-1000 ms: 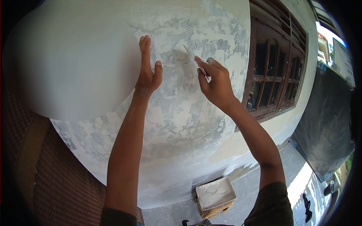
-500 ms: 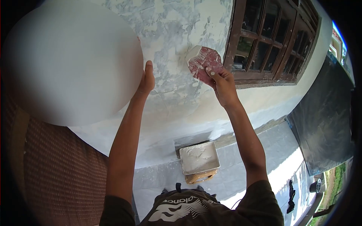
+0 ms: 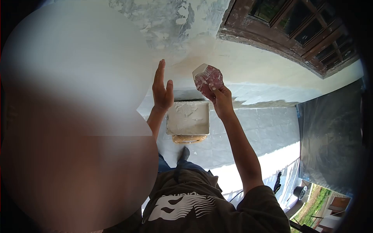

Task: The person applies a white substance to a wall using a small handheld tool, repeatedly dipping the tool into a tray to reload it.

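My right hand (image 3: 223, 101) grips a flat reddish scraper (image 3: 209, 79), thumb on its face. White putty coats the scraper's far corner and streaks its surface. Nothing is in my left hand (image 3: 162, 90), which is raised with the fingers stretched and the thumb apart. Below and between both hands, a rectangular tray (image 3: 188, 134) contains white putty. It rests on a yellowish woven-looking support (image 3: 189, 139). Ahead stands a wall (image 3: 167, 27) with patchy grey and white putty; neither hand touches it.
A brown wooden window frame (image 3: 268, 46) juts from the wall at upper right. A dark sheet (image 3: 330, 136) stands at the right. Grey tiles (image 3: 264, 128) cover the floor, with a dark bucket (image 3: 299, 192) at lower right. Large blurred patches hide the left side.
The view has tilted down and shifted towards the tray. My right hand, still holding the scraper, has come away from the wall. My left hand now shows its stretched fingers.
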`<act>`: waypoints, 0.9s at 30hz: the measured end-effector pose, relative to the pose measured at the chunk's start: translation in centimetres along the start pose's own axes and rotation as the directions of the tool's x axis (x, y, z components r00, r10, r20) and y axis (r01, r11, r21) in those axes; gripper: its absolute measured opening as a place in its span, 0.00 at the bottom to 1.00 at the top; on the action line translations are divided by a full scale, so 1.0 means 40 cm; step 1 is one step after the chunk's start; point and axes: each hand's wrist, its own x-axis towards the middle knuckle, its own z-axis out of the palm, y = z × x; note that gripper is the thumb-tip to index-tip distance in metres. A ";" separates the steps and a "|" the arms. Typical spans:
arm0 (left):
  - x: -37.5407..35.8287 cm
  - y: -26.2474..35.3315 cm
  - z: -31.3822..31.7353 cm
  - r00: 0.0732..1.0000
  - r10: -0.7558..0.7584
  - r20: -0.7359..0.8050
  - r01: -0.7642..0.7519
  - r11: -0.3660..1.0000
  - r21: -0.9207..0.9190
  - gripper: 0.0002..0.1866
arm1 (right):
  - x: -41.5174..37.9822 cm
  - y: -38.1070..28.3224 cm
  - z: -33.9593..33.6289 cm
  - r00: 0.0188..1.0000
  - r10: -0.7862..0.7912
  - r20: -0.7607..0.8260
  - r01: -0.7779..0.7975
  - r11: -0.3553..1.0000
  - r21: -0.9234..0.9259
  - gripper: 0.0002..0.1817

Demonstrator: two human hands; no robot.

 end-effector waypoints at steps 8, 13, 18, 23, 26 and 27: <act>-0.280 -0.159 0.043 0.954 -0.277 0.110 0.269 0.959 0.082 0.32 | -0.049 0.331 -0.170 0.914 0.321 -0.249 -0.313 0.947 0.070 0.14; -0.437 -0.249 0.038 0.886 -0.426 0.184 0.402 0.903 0.153 0.31 | -0.090 0.531 -0.243 0.847 0.404 -0.345 -0.386 0.914 0.123 0.13; -0.540 -0.318 0.049 0.842 -0.485 0.236 0.449 0.873 0.190 0.31 | -0.080 0.701 -0.301 0.790 0.449 -0.417 -0.427 0.892 0.150 0.12; -0.650 -0.377 0.062 0.819 -0.500 0.282 0.457 0.865 0.205 0.31 | -0.034 0.890 -0.374 0.753 0.415 -0.511 -0.402 0.904 0.143 0.11; -0.712 -0.405 0.068 0.801 -0.519 0.298 0.482 0.855 0.193 0.31 | 0.010 0.988 -0.425 0.689 0.402 -0.603 -0.452 0.889 0.076 0.10; -0.731 -0.412 0.068 0.793 -0.530 0.301 0.494 0.848 0.192 0.31 | 0.026 1.011 -0.433 0.669 0.378 -0.640 -0.459 0.887 0.044 0.10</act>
